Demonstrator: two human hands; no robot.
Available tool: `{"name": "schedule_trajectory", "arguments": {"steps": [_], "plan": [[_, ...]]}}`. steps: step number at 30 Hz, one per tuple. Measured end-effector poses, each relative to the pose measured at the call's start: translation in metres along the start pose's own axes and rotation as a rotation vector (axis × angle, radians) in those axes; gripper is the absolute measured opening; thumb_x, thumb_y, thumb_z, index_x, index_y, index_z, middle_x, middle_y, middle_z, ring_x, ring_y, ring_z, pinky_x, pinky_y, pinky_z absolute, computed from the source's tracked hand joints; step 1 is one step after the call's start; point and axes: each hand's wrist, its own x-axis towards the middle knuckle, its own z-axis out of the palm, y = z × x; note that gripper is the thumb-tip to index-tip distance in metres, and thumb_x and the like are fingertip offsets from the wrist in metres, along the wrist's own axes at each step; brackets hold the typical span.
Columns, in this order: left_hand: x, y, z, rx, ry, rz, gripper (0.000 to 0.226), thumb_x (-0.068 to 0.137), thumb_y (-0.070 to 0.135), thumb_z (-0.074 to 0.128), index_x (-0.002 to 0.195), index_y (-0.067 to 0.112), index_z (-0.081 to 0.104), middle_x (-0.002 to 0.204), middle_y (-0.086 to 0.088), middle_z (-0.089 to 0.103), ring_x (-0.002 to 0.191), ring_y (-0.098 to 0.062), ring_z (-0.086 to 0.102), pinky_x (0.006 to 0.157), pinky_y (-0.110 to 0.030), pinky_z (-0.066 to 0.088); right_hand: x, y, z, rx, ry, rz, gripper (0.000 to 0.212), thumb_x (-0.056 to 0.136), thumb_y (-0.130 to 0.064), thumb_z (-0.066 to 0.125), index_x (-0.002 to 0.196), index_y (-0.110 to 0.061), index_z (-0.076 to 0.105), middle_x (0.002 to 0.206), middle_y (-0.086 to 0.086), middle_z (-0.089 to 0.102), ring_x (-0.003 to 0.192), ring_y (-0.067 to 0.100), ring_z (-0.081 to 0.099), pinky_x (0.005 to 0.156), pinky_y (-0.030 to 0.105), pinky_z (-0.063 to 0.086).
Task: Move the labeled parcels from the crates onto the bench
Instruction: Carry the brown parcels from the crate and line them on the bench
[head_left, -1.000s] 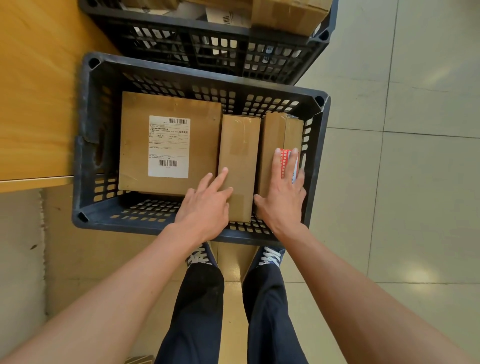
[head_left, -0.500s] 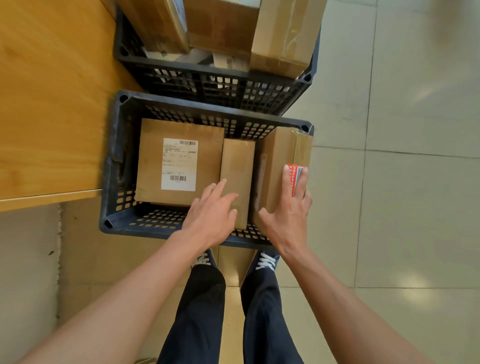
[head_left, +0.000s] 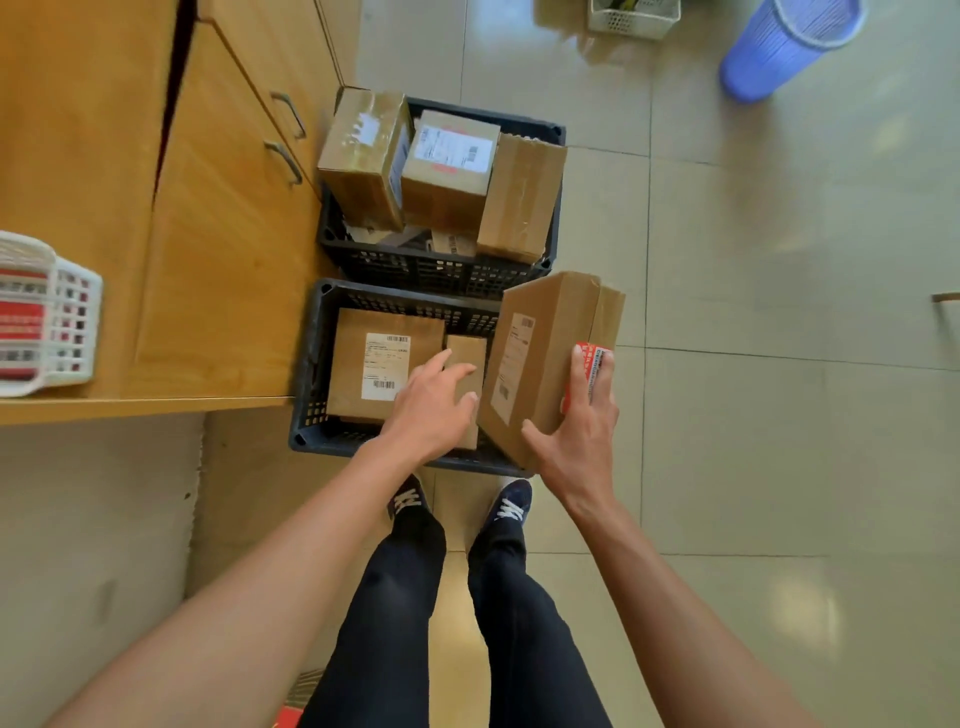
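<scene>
Pale floor tiles (head_left: 779, 467) run under two dark crates set end to end against a wooden bench (head_left: 78, 156). Above the right edge of the near crate (head_left: 311, 364), the right hand (head_left: 576, 436) holds a tilted brown parcel (head_left: 545, 364), its fingers (head_left: 592, 374) spread along the side over a red sticker, thumb on the labeled face; its lower corner hangs just over the crate's near right corner. The left hand (head_left: 431, 410) hovers open over a narrow parcel (head_left: 467, 358) in the crate's middle, fingers loosely extended, gripping nothing. Beside it, toward the bench, a wide labeled parcel (head_left: 384, 364) lies flat. Beyond, the far crate (head_left: 441, 270) is heaped with three boxes rising past its rim. Open floor lies to the right. A white basket (head_left: 52, 312) sits near the bench's front edge.
</scene>
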Motion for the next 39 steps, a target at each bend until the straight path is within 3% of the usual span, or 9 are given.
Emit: {"name": "schedule_trajectory", "arguments": {"steps": [8,13,19,22,25,28,30,33,39], "plan": [[-0.074,0.024,-0.033,-0.096,0.131,-0.035,0.049,0.103,0.036,0.054,0.15,0.031,0.045,0.166,0.002,0.028,0.154,-0.022,0.021,0.122,-0.05,0.024,-0.036,-0.038,-0.074,0.126,-0.019,-0.199,0.104,0.084,-0.034,0.078,0.16,-0.038,0.007,0.167,-0.01,-0.007,0.15,0.024,0.015,0.116,0.053,0.035],[-0.126,0.03,-0.032,-0.245,0.301,-0.142,0.054,0.102,0.035,0.056,0.153,0.033,0.04,0.164,0.006,0.032,0.151,-0.019,0.029,0.12,-0.05,0.031,-0.051,-0.048,-0.116,0.255,-0.101,-0.376,0.101,0.084,-0.031,0.078,0.16,-0.038,0.011,0.167,-0.014,-0.006,0.154,0.017,0.008,0.114,0.055,0.039],[-0.179,0.046,-0.026,-0.51,0.487,-0.206,0.061,0.104,0.034,0.057,0.159,0.027,0.032,0.163,0.005,0.034,0.15,-0.018,0.03,0.122,-0.042,0.027,-0.06,-0.066,-0.157,0.316,-0.252,-0.58,0.096,0.085,-0.023,0.076,0.157,-0.045,0.017,0.167,-0.016,-0.002,0.152,0.023,0.02,0.104,0.054,0.05],[-0.206,0.043,-0.028,-0.578,0.587,-0.234,0.065,0.103,0.037,0.057,0.16,0.026,0.028,0.165,0.002,0.03,0.152,-0.019,0.025,0.123,-0.042,0.024,-0.066,-0.074,-0.173,0.364,-0.314,-0.659,0.094,0.085,-0.021,0.076,0.155,-0.049,0.02,0.166,-0.02,0.002,0.148,0.018,0.028,0.098,0.039,0.056],[-0.233,0.03,-0.03,-0.702,0.658,-0.311,0.073,0.1,0.047,0.058,0.161,0.031,0.022,0.167,0.004,0.025,0.152,-0.02,0.024,0.119,-0.044,0.025,-0.073,-0.083,-0.18,0.399,-0.366,-0.714,0.09,0.086,-0.023,0.074,0.155,-0.047,0.023,0.164,-0.025,0.007,0.137,-0.01,0.033,0.094,0.019,0.054],[-0.257,0.022,-0.028,-0.754,0.69,-0.324,0.081,0.095,0.056,0.06,0.161,0.037,0.018,0.167,0.008,0.024,0.152,-0.02,0.024,0.118,-0.046,0.024,-0.084,-0.094,-0.179,0.424,-0.412,-0.746,0.086,0.083,-0.029,0.07,0.155,-0.048,0.026,0.163,-0.024,0.011,0.133,-0.023,0.026,0.085,0.006,0.049],[-0.272,0.02,-0.024,-0.784,0.702,-0.311,0.092,0.086,0.067,0.06,0.161,0.039,0.015,0.167,0.009,0.021,0.153,-0.02,0.022,0.121,-0.049,0.022,-0.093,-0.101,-0.177,0.464,-0.449,-0.761,0.084,0.081,-0.032,0.067,0.153,-0.052,0.028,0.163,-0.025,0.013,0.139,-0.011,0.03,0.085,0.013,0.054],[-0.294,0.016,-0.018,-0.817,0.779,-0.324,0.095,0.082,0.069,0.063,0.16,0.044,0.014,0.167,0.012,0.021,0.153,-0.02,0.021,0.123,-0.054,0.023,-0.103,-0.111,-0.173,0.456,-0.512,-0.779,0.083,0.082,-0.035,0.065,0.15,-0.058,0.025,0.163,-0.024,0.014,0.147,0.018,0.029,0.095,0.042,0.058],[-0.341,0.009,0.002,-0.768,0.994,-0.362,0.083,0.088,0.043,0.077,0.157,0.042,0.03,0.162,0.005,0.034,0.149,-0.016,0.03,0.122,-0.047,0.028,-0.123,-0.126,-0.16,0.363,-0.609,-0.855,0.083,0.084,-0.04,0.059,0.152,-0.059,0.016,0.164,-0.025,0.011,0.145,0.022,0.032,0.101,0.056,0.051]]}}
